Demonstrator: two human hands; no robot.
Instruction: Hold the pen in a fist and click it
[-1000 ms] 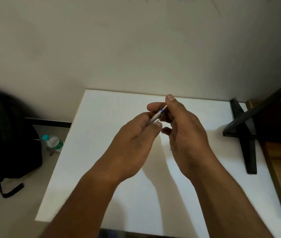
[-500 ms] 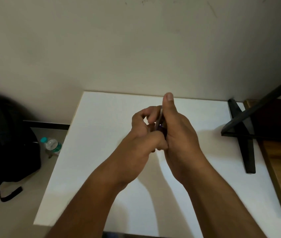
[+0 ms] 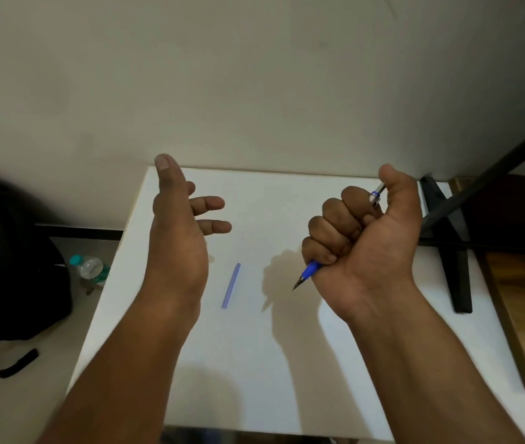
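My right hand grips a mechanical pencil in a fist above the right half of the white table. The pencil's blue grip and dark tip stick out below the little finger; its silver end shows by the thumb. My left hand hovers over the table's left side with fingers loosely spread and holds nothing. A thin pale blue tube lies flat on the table between the two hands, touched by neither.
A black backpack and a plastic water bottle sit on the floor left of the table. A black cross-shaped stand rests at the table's right side, beside a wooden surface. A plain wall rises behind.
The hands were together at the table's middle, both on the pencil. They have parted: the left hand let go and moved left, the right hand carried the pencil right. The blue tube now shows.
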